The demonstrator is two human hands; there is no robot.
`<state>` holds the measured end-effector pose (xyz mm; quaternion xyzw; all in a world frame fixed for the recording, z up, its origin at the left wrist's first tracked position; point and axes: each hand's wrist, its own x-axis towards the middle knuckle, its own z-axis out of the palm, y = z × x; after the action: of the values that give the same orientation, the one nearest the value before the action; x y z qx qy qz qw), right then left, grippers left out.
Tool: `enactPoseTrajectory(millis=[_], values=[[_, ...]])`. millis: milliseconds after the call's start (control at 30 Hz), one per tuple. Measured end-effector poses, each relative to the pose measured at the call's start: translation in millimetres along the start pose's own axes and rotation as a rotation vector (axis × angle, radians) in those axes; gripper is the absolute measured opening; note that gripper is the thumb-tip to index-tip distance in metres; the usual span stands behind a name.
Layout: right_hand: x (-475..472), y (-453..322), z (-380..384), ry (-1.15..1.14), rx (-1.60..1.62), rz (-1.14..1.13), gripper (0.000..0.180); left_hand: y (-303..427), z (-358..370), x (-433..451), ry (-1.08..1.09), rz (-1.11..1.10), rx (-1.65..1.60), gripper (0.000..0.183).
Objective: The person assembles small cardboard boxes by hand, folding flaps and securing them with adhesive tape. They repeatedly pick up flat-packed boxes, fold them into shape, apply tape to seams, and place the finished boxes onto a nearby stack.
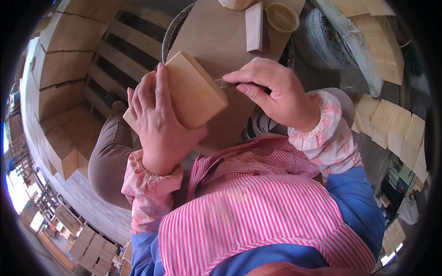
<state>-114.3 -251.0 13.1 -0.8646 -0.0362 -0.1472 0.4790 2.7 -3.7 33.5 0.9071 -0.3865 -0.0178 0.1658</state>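
A light wooden box or block (198,88) is tilted above a brown board, its near corner pointing down towards the striped apron. My left hand (155,114) grips it from the left, fingers spread over its side. At its right edge, my right hand (272,86) pinches a small thin tool between thumb and forefinger. Some yellowish-brown paste (220,81) shows at the tool's tip, close to the wood. The rest of the tool is hidden in my fingers. Beyond the hands, a round tub of brownish paste (282,17) stands beside a pale sanding block or folded strip (254,27).
The brown board (207,31) rests over a round metal rim (169,32). Stacked wooden boxes (65,69) and a slatted pallet (119,51) are at the left. At the right stand a printed white bucket (324,41) and a row of wooden pieces (393,120).
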Motion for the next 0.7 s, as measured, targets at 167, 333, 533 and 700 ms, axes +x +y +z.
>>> enactPoseTrajectory(millis=[167, 333, 533, 700], values=[[-4, 6, 5, 0.009, 0.037, -0.028, 0.027, 0, 0, 0, -0.027, -0.022, 0.015, 0.133], [1, 9, 7, -0.012, 0.03, -0.038, 0.031, 0, -1, 0, -0.039, -0.032, 0.032, 0.134], [1, 7, 11, -0.014, 0.004, -0.045, 0.034, 2, -1, -1, -0.036, -0.038, 0.045, 0.135], [0, 5, 2, -0.063, -0.153, -0.136, 0.034, 1, -1, 0, -0.035, -0.022, 0.035, 0.134]])
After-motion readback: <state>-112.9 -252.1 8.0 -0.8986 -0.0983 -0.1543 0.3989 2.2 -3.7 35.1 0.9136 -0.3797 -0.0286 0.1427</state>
